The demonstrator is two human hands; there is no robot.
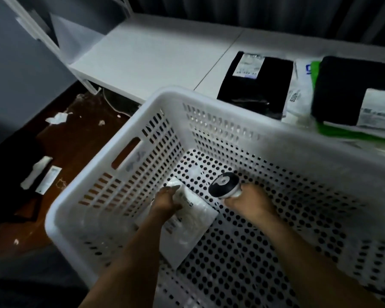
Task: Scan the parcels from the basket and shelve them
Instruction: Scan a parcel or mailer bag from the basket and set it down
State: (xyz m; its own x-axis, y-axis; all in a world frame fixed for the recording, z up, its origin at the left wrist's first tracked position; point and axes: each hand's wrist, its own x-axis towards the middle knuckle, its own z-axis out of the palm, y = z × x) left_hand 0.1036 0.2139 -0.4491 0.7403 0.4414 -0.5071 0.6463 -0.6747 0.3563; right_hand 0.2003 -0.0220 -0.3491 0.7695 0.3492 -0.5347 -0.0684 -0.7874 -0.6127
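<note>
A white perforated basket fills the lower right of the head view. On its floor lies a flat white parcel with a small printed label. My left hand grips the parcel's upper end inside the basket. My right hand holds a white and black barcode scanner just to the right of the parcel, its head turned toward the parcel. Both forearms reach down into the basket.
A low white shelf board runs behind the basket. On it lie a black parcel with a label, a white bag and another black parcel on a green one. Paper scraps litter the brown floor at left.
</note>
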